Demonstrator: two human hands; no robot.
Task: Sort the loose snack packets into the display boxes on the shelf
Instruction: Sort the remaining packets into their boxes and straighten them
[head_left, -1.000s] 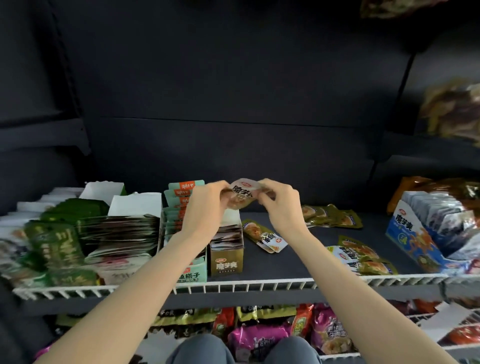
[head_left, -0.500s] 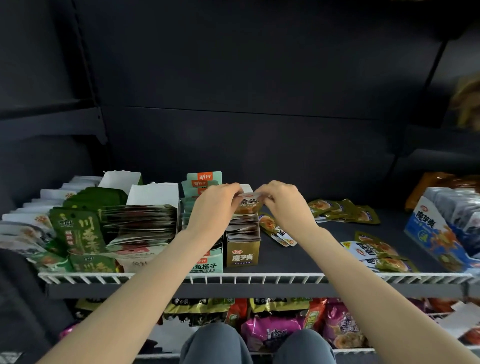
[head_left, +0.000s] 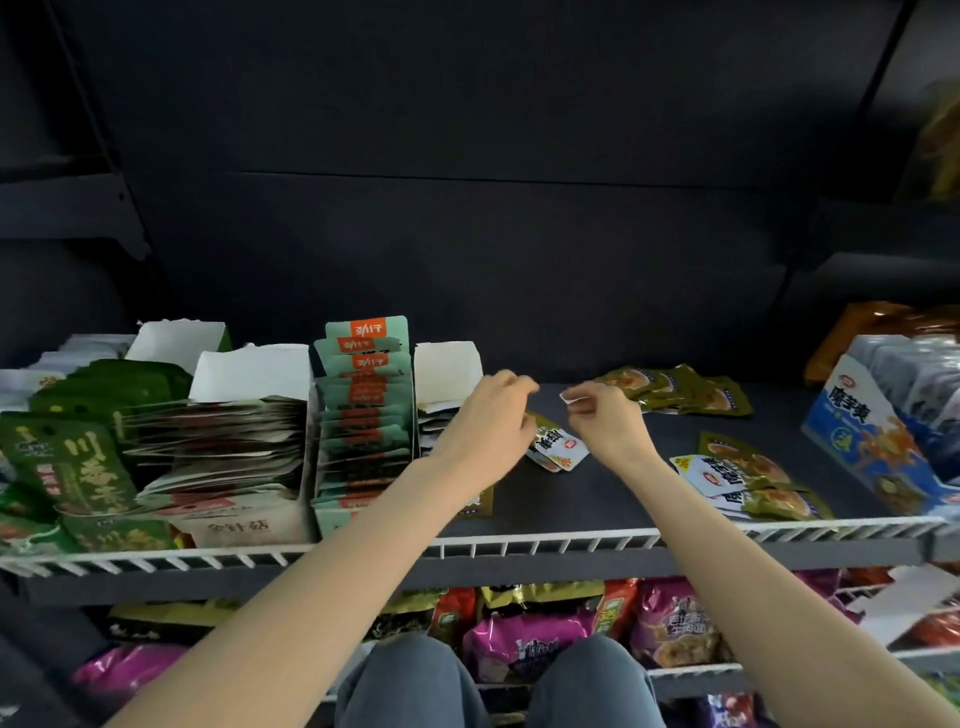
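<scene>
My left hand (head_left: 488, 415) hovers with loosely curled fingers and nothing in it, just right of the small olive display box (head_left: 447, 364), whose front my forearm hides. The fingertips of my right hand (head_left: 605, 423) pinch a small white packet corner (head_left: 571, 398); the remainder of that packet is hidden. A loose white-and-olive snack packet (head_left: 558, 452) lies on the dark shelf (head_left: 597, 499) between and below both hands. More loose olive packets lie at the back (head_left: 680, 389) and near the front right (head_left: 748, 478).
Left of the olive box stand a mint-green box of packets (head_left: 363, 415), a white box of flat packets (head_left: 234, 441) and green packets (head_left: 78, 457). A blue display box (head_left: 872, 441) stands at the right. A white wire rail (head_left: 571, 543) edges the shelf; bags fill the shelf below.
Both hands held one packet above the olive box a second ago. That packet is out of my hands now, and both hands have moved right, over the loose packet on the shelf.
</scene>
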